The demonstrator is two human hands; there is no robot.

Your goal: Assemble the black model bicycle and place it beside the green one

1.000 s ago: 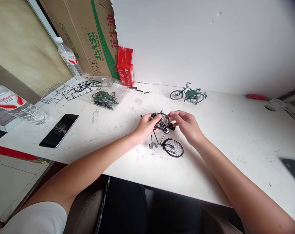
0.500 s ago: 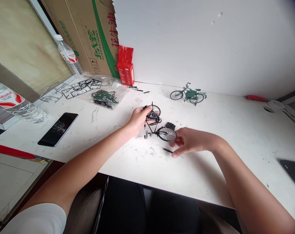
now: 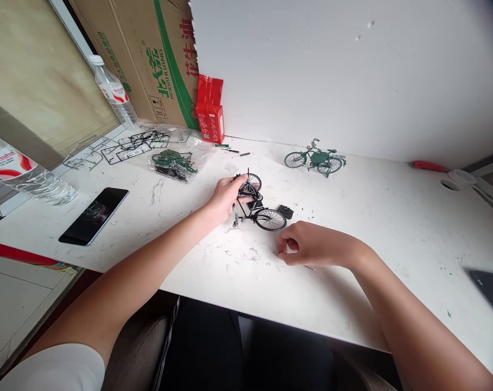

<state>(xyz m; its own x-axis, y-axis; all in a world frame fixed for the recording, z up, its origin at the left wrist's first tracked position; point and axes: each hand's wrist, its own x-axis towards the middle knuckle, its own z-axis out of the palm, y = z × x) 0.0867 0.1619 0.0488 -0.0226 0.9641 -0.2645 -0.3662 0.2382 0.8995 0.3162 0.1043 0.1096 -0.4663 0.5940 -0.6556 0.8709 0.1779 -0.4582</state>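
My left hand is closed around the rear part of a black model bicycle, tilted over the table with its front wheel to the right. My right hand is near that wheel, its thumb and fingers pinched low at the tabletop on a small screwdriver. Only the thin metal tip of the screwdriver shows below the hand; its dark handle is hidden by the fingers. Just beyond the front wheel lies a small black plastic part.
A green model bicycle stands near the wall. To the left are a plastic bag of green parts, black part frames, a phone and water bottles. A red box leans by the cardboard.
My right hand has closed its fingers over the screwdriver that lay on the table. My left hand has shifted the black bicycle slightly left, away from the right hand.
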